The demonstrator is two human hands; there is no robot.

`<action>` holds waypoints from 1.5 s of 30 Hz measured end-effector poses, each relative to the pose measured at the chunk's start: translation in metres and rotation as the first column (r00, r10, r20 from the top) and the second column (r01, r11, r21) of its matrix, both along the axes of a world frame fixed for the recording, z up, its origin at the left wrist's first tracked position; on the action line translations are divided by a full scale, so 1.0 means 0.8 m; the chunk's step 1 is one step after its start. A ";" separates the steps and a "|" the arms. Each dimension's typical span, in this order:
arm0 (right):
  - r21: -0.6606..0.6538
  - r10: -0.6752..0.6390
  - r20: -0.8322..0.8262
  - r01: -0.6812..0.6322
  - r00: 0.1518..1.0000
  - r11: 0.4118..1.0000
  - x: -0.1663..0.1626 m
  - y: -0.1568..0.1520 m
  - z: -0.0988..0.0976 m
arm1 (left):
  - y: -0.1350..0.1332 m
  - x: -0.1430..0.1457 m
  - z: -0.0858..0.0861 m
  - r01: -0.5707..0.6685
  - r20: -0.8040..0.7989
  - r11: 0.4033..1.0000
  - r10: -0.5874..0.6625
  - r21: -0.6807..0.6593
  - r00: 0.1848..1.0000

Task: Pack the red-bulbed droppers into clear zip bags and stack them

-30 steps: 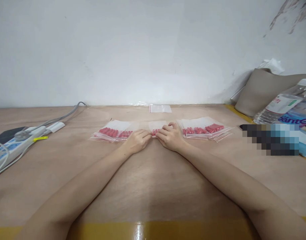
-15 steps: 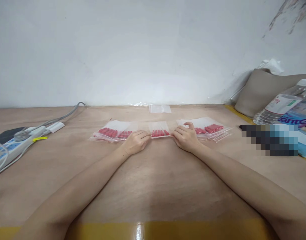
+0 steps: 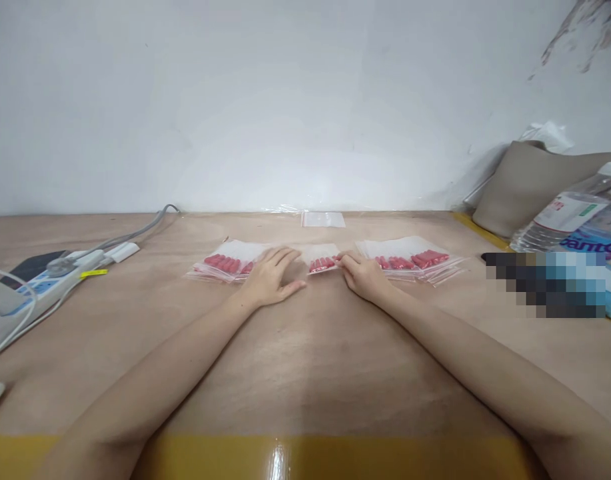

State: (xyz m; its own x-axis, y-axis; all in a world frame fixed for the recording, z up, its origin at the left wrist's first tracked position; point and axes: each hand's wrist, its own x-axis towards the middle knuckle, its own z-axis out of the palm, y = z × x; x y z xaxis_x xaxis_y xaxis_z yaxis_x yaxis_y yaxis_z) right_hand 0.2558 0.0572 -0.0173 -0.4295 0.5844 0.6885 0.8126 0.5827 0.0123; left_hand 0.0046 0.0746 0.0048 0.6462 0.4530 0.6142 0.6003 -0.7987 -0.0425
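Between my hands lies a small clear zip bag with several red pieces along its near end. My right hand pinches this bag by its near right corner, fingers closed. My left hand is open, thumb spread from the fingers, just left of the bag and apart from it. Its fingers lie over the right part of the left pile of filled bags. Beyond my right hand fans a second pile of filled bags, also holding red pieces.
A flat white-and-clear bag lies by the wall. At left is a power strip with cables and a yellow tag. At right stand a plastic bottle, a rolled grey sheet and a blurred-out dark object.
My left hand has let go of the middle bag, spread its fingers and moved slightly left. The bag is now tilted, held only by my right hand. The view has shifted slightly.
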 end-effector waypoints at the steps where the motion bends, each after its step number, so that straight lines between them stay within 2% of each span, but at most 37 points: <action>1: 0.004 0.008 -0.028 -0.008 1.000 1.000 0.007 0.003 0.002 | 0.002 -0.008 0.006 -0.046 -0.024 0.999 0.045 -0.018 0.999; 3: 0.029 0.008 -0.096 -0.005 0.995 1.000 0.028 0.007 0.009 | 0.010 -0.030 0.020 -0.156 -0.089 0.985 0.149 -0.071 0.985; 5: 0.063 -0.024 -0.176 0.036 0.984 0.997 0.059 0.008 0.016 | 0.022 -0.061 0.035 -0.280 -0.196 0.942 0.244 -0.184 0.950; 7: 0.077 -0.073 -0.237 0.094 0.969 0.993 0.093 0.004 0.020 | 0.032 -0.093 0.050 -0.386 -0.344 0.859 0.270 -0.336 0.899; 9: 0.048 -0.140 -0.262 0.158 0.955 0.986 0.128 -0.005 0.019 | 0.040 -0.120 0.059 -0.418 -0.405 0.816 0.252 -0.399 0.879; 10: 0.024 -0.176 -0.268 0.189 0.947 0.982 0.143 -0.011 0.017 | 0.042 -0.129 0.062 -0.444 -0.433 0.775 0.246 -0.449 0.867; 13: -0.026 -0.273 -0.195 0.273 0.942 0.962 0.176 -0.034 0.013 | 0.044 -0.142 0.066 -0.492 -0.482 0.688 0.232 -0.533 0.845; 15: 0.019 -0.347 -0.068 0.349 0.935 0.937 0.185 -0.047 0.015 | 0.044 -0.141 0.067 -0.508 -0.491 0.672 0.240 -0.538 0.837; 17: 0.117 -0.406 0.027 0.401 0.913 0.909 0.182 -0.055 0.022 | 0.045 -0.137 0.069 -0.510 -0.469 0.681 0.268 -0.526 0.841; 19: 0.197 -0.415 0.045 0.399 0.909 0.896 0.168 -0.056 0.030 | 0.044 -0.130 0.071 -0.503 -0.423 0.697 0.306 -0.511 0.853; 22: 0.245 -0.332 0.010 0.320 0.943 0.915 0.127 -0.048 0.039 | 0.041 -0.111 0.071 -0.490 -0.343 0.718 0.356 -0.495 0.869; 24: 0.241 -0.239 -0.009 0.234 0.971 0.942 0.090 -0.041 0.040 | 0.038 -0.088 0.065 -0.460 -0.251 0.762 0.385 -0.457 0.888; 27: 0.121 -0.089 -0.032 0.092 0.996 0.988 0.030 -0.031 0.034 | 0.037 -0.039 0.044 -0.350 -0.012 0.881 0.366 -0.318 0.931; 31: -0.108 0.023 -0.074 -0.031 0.997 0.994 -0.027 -0.017 0.021 | 0.042 0.035 0.011 -0.347 0.088 0.894 0.385 -0.284 0.919; 35: -0.276 0.085 -0.137 -0.121 0.987 0.953 -0.041 -0.002 0.013 | 0.045 0.078 -0.001 -0.297 0.079 0.887 0.345 -0.353 0.935; 38: -0.312 0.098 -0.182 -0.152 0.978 0.938 -0.031 0.001 0.008 | 0.038 0.075 0.005 -0.255 0.076 0.880 0.310 -0.401 0.948; 41: -0.286 0.208 -0.152 -0.244 0.966 0.927 -0.016 -0.004 0.004 | 0.023 0.048 0.013 -0.194 0.068 0.893 0.241 -0.407 0.968; 42: -0.273 0.250 -0.131 -0.278 0.959 0.921 -0.012 -0.007 0.003 | 0.019 0.037 0.013 -0.134 0.046 0.906 0.166 -0.403 0.985; 43: -0.261 0.282 -0.110 -0.302 0.953 0.917 -0.009 -0.009 0.002 | 0.014 0.027 0.013 -0.026 -0.009 0.922 0.024 -0.387 1.000; 45: -0.244 0.307 -0.085 -0.318 0.948 0.916 -0.005 -0.013 0.000 | 0.009 0.010 0.010 0.098 -0.097 0.938 -0.138 -0.333 0.986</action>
